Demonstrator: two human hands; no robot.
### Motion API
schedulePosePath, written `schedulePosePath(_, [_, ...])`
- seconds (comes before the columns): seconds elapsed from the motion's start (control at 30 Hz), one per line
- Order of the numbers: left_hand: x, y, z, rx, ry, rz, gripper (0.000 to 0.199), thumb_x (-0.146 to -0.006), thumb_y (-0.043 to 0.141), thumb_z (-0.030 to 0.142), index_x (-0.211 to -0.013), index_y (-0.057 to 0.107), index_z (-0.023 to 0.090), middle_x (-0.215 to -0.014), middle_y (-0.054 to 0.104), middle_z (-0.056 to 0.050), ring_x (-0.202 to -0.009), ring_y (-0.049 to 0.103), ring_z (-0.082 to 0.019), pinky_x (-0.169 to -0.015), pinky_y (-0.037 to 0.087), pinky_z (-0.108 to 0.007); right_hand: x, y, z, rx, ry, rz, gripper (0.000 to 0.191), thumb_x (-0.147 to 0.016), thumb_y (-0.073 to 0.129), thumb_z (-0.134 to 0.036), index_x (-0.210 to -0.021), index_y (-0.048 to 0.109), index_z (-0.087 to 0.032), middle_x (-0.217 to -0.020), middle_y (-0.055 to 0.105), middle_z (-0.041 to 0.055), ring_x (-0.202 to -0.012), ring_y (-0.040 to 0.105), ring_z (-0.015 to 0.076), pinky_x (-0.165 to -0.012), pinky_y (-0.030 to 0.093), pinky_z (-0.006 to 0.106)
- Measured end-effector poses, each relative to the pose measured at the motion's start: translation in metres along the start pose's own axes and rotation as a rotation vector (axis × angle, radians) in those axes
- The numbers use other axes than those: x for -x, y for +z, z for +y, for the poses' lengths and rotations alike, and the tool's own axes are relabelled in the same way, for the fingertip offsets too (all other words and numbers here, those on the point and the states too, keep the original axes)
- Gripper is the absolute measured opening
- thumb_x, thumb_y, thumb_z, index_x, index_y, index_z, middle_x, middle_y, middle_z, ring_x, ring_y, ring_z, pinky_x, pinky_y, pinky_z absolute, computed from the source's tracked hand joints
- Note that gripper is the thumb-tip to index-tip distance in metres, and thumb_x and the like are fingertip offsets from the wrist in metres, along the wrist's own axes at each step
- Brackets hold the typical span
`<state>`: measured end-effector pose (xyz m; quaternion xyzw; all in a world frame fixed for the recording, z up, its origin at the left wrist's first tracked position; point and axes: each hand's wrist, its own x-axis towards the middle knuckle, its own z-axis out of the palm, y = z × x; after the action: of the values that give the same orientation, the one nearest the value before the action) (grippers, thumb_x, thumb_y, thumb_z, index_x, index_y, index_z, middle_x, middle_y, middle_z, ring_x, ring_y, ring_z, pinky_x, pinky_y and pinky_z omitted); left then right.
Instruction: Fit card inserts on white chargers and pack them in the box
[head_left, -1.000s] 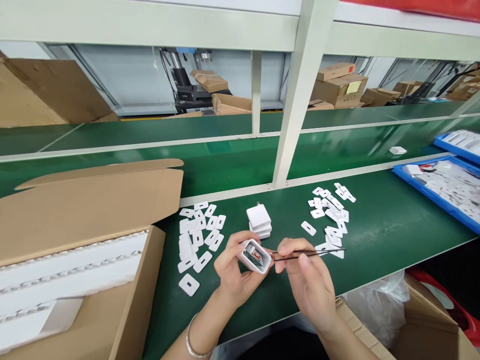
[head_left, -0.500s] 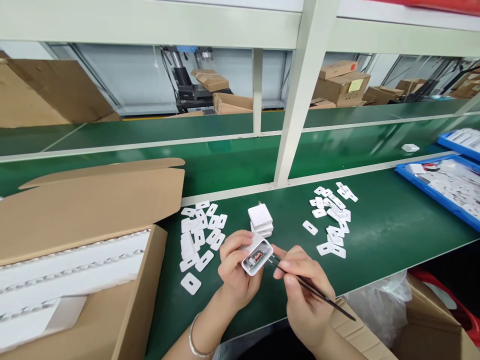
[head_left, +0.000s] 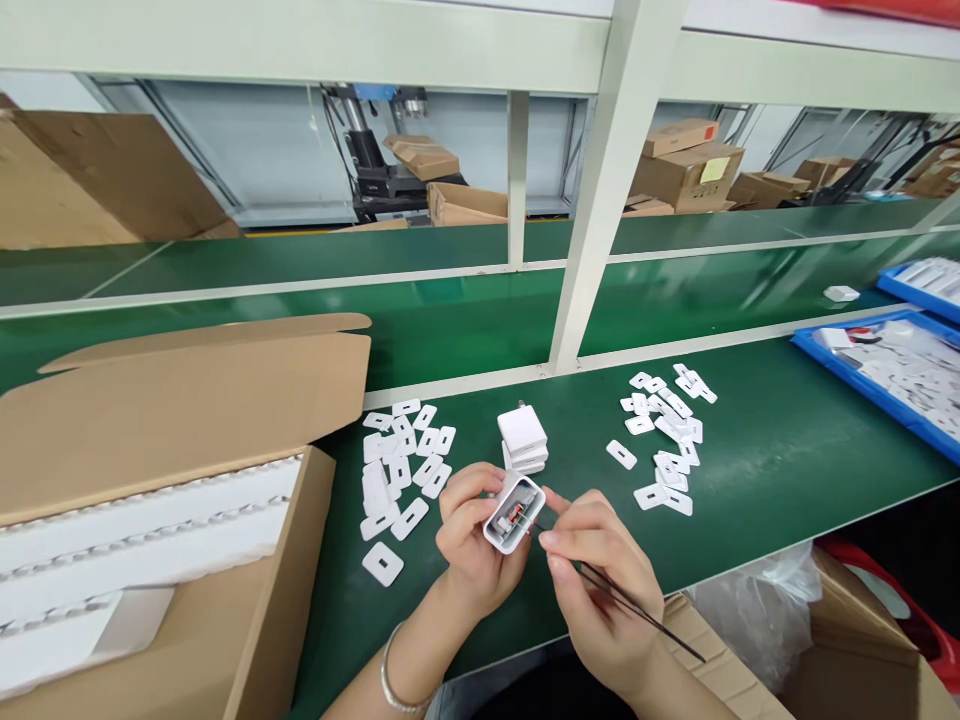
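Observation:
My left hand [head_left: 478, 540] is closed around a white charger housing [head_left: 491, 530], its open end facing me. Inside the housing, small electronic parts with a red piece show. Between the thumb and fingers of my right hand [head_left: 606, 580] is a pair of dark tweezers [head_left: 645, 612]. The tweezer tips reach the opening of the housing; whether they grip anything there I cannot tell. Just beyond my left hand stands a short stack of white chargers [head_left: 523, 430]. Loose white end plates with slots [head_left: 382, 563] lie to the left, and more slotted plates [head_left: 621, 455] to the right.
An open cardboard box [head_left: 281, 580] with white packed rows fills the left side. Blue trays [head_left: 862, 370] of white parts stand at the right. A pale upright post [head_left: 592, 200] rises from the bench's back edge. A clear plastic bag [head_left: 765, 600] lies below the front edge.
My right hand and the tweezers have shifted slightly left, bringing the tips into the housing's opening. The left hand has tilted the housing a little, and the view has moved slightly.

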<state>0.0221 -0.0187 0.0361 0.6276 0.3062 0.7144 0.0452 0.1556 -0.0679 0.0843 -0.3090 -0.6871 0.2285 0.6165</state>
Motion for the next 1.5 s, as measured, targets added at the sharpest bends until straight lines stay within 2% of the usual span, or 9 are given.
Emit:
schedulePosePath(0.6, [0.0025, -0.002, -0.0022, -0.029, 0.006, 0.002, 0.036, -0.083, 0.075, 0.009, -0.107, 0.052, 0.022, -0.106, 0.058, -0.003, -0.09, 0.069, -0.02, -0.076, 0.063, -0.042, -0.0066, -0.0009, -0.0041, 0.119, -0.078, -0.03, 0.039, -0.086, 0.058, 0.006, -0.115, 0.068, -0.019, -0.092, 0.063, 0.0054, -0.083, 0.057, 0.0161, -0.092, 0.065, 0.047])
schedulePosePath(0.77, [0.0022, -0.0011, -0.002, -0.042, 0.02, 0.006, 0.037, -0.082, 0.076, 0.009, -0.106, 0.052, 0.022, -0.106, 0.059, -0.003, -0.091, 0.069, -0.02, -0.076, 0.063, -0.04, -0.0059, -0.001, -0.0041, 0.115, -0.06, -0.025, 0.039, -0.087, 0.058, 0.003, -0.115, 0.068, -0.022, -0.091, 0.064, 0.0047, -0.081, 0.058, 0.0164, -0.091, 0.065, 0.047])
schedulePosePath(0.97, [0.0018, -0.0003, -0.0022, -0.07, 0.025, 0.016, 0.032, -0.087, 0.076, 0.017, -0.105, 0.051, 0.024, -0.104, 0.059, -0.003, -0.088, 0.069, -0.021, -0.072, 0.063, -0.042, -0.0056, -0.0021, -0.0038, 0.06, -0.03, -0.039, 0.038, -0.087, 0.057, 0.003, -0.114, 0.068, -0.021, -0.09, 0.065, 0.0048, -0.081, 0.059, 0.016, -0.095, 0.064, 0.05])
schedulePosePath(1.2, [0.0044, -0.0018, -0.0051, -0.056, 0.037, 0.005, 0.037, -0.083, 0.077, 0.011, -0.107, 0.052, 0.023, -0.107, 0.058, -0.004, -0.091, 0.069, -0.021, -0.076, 0.063, -0.042, -0.0059, -0.0024, -0.0033, 0.024, 0.013, -0.022, 0.034, -0.091, 0.056, 0.001, -0.113, 0.069, -0.021, -0.091, 0.066, 0.0047, -0.083, 0.061, 0.0159, -0.095, 0.064, 0.049])
schedulePosePath(1.5, [0.0042, -0.0015, -0.0046, -0.11, 0.029, 0.005, 0.034, -0.085, 0.077, 0.017, -0.105, 0.05, 0.024, -0.104, 0.058, -0.003, -0.089, 0.068, -0.021, -0.074, 0.064, -0.042, -0.005, -0.0024, -0.0012, -0.016, 0.059, -0.012, 0.028, -0.094, 0.056, -0.003, -0.109, 0.071, -0.022, -0.09, 0.067, 0.0046, -0.082, 0.062, 0.0161, -0.096, 0.063, 0.05])
